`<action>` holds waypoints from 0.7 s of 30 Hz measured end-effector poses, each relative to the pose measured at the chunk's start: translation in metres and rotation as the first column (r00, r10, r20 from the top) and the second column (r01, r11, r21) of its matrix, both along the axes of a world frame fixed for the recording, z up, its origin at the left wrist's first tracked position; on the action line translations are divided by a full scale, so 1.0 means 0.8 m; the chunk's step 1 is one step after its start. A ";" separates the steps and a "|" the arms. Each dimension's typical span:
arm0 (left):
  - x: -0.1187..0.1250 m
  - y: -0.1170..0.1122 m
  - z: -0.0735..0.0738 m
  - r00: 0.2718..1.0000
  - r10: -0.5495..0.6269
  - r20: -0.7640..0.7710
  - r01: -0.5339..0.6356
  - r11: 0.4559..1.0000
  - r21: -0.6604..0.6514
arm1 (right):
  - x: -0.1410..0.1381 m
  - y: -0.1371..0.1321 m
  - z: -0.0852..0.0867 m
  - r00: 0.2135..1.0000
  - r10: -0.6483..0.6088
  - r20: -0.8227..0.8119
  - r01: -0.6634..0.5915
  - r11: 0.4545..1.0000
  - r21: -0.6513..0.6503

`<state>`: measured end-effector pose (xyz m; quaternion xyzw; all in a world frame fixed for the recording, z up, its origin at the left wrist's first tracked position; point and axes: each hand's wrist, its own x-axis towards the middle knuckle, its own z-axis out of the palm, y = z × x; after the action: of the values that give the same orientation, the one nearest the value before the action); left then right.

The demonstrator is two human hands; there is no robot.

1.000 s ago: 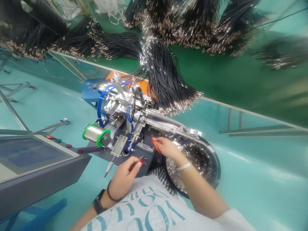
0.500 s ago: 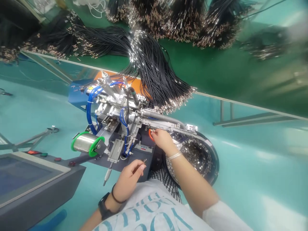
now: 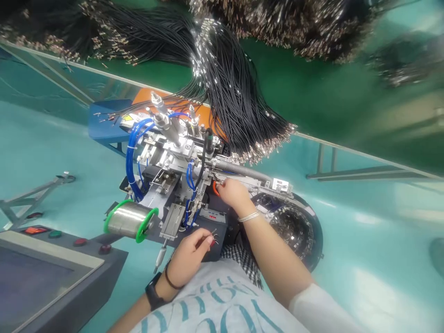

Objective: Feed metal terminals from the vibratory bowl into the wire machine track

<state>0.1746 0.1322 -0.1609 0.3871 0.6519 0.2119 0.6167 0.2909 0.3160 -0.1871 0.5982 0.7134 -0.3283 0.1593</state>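
My left hand (image 3: 194, 252) is closed in a pinch on a few small metal-tipped wires (image 3: 214, 237), held just in front of a dark control box (image 3: 212, 217). Farther up, my right hand (image 3: 234, 194) reaches under the machine's feed rail (image 3: 256, 184). Its fingers are curled at an orange curved piece (image 3: 215, 188), whose kind I cannot make out. The fingertips are partly hidden by the hand. Left of my right hand stands the metal machine (image 3: 173, 152) with blue air tubes.
A bowl feeder (image 3: 317, 240) with many small metal parts sits right of the machine. A wire spool with green flanges (image 3: 142, 226) is at the left, near a grey panel (image 3: 83, 259) with buttons. Bundles of black cables (image 3: 236, 88) hang over the green table edge.
The view has shifted, so the machine appears farther right and the wires in my left hand show more clearly. My right hand and the orange piece have moved slightly left relative to the machine.
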 end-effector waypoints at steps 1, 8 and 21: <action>0.000 0.003 -0.001 1.000 -0.001 0.009 0.001 1.000 0.003 | 0.002 0.001 0.003 1.000 0.010 0.025 -0.010 1.000 -0.002; 0.001 0.012 -0.002 0.999 -0.004 0.034 0.003 1.000 0.021 | 0.036 0.001 0.021 0.986 0.056 0.158 -0.052 0.998 -0.026; 0.007 0.010 -0.001 1.000 -0.018 0.009 0.018 1.000 0.015 | 0.048 -0.025 0.029 0.994 0.004 0.106 -0.015 0.995 0.098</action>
<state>0.1804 0.1398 -0.1621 0.3965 0.6439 0.2128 0.6189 0.3291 0.2957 -0.1636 0.6185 0.7221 -0.2597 0.1689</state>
